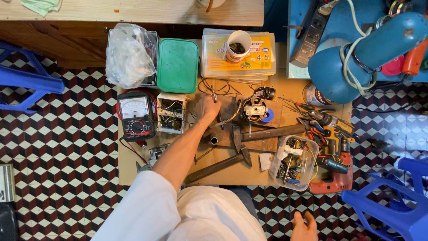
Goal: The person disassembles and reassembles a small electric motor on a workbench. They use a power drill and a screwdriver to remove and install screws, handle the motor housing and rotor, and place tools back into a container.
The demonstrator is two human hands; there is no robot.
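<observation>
Down on a brown cardboard sheet (232, 172) spread over the checkered floor, the left hand (207, 109) reaches forward, its fingers pinched shut around thin metal tweezers (214, 94) that point toward twelve o'clock. Judging by looks, the tweezers are light, stiff and springy, best taken mid-shank where the fingers already sit. At the hand's three o'clock lies a small electric motor (255, 109); at nine o'clock stands an open box of wires (171, 112), then an analog multimeter (136, 116). At twelve o'clock rests a flat yellow-labelled plastic case (256, 58) with a white cup (237, 46) on it, a green lid (177, 65) beside. The right hand (304, 226) hangs loosely open at five o'clock, holding nothing.
</observation>
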